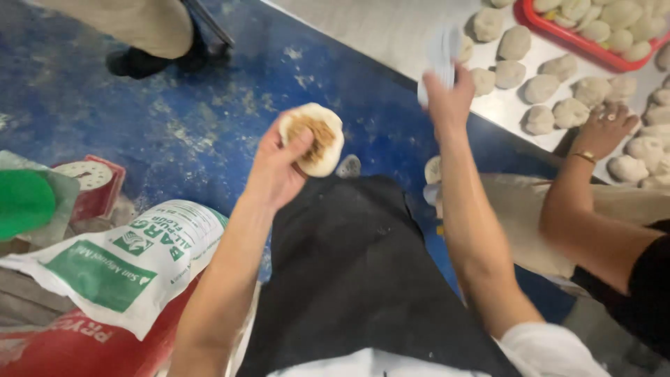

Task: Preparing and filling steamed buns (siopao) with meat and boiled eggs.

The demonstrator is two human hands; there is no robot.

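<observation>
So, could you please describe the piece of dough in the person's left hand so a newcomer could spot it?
Over the blue floor, left of the steel table, the left hand cups a dough round. Unlike the closed balls there, it lies open with brown filling.

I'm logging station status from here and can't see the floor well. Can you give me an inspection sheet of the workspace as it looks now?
Surface: steel table, upper right, dusted with flour.
Job's things: open dough round with brown filling, cupped in the left hand; shaped dough balls loose on the table, more in a red tray.
Clutter: white and green flour sack lying over red sacks at lower left; green lid.
Grippers: left hand shut on the dough round; right hand raised over the table edge, gripping a blurred white tool.
Cables: nothing seen.
Surroundings: worn blue floor; a co-worker's hand on the dough balls; another person's shoe.
</observation>
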